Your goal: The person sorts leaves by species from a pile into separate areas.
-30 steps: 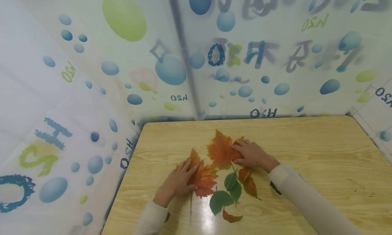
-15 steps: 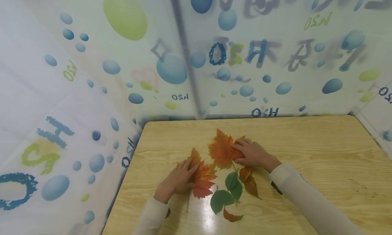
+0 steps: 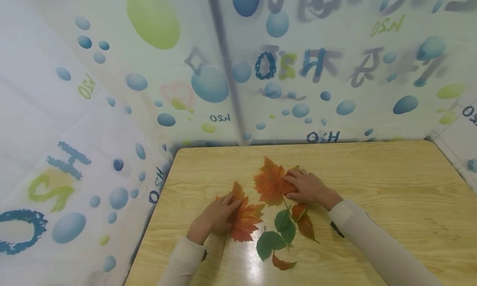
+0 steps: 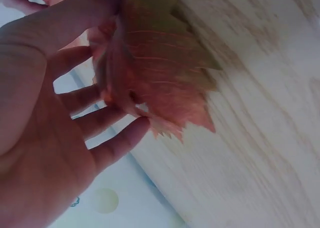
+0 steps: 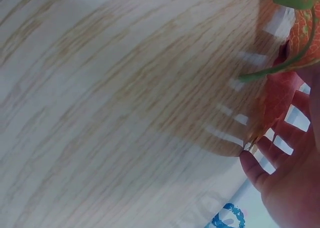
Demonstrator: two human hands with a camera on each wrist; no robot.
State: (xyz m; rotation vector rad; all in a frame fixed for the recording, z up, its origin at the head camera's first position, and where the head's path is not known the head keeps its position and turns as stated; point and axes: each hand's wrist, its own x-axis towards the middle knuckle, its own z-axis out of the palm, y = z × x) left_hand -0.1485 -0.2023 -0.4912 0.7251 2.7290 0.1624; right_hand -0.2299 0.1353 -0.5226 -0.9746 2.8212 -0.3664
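Observation:
Two orange-red maple leaves lie on the wood-grain table. My left hand (image 3: 216,217) rests on the left maple leaf (image 3: 249,220), fingers fairly straight over its left half. The left wrist view shows the fingertips (image 4: 136,128) at that leaf's edge and the thumb across its top. My right hand (image 3: 308,188) rests on the right part of the other maple leaf (image 3: 269,182). In the right wrist view its extended fingers (image 5: 255,170) touch the red leaf edge. The left leaf's thin stem shows beneath the left hand.
Between the hands lie green leaves (image 3: 269,243) on a stem, with a curled red-brown leaf (image 3: 283,262) below and more red-brown leaves (image 3: 305,227) near the right wrist. The table (image 3: 391,195) meets a printed curtain-like backdrop (image 3: 305,83) at its far edge.
The left maple leaf's stem has swung leftward and now slants under the left hand, which has shifted slightly. The right hand stays on its leaf.

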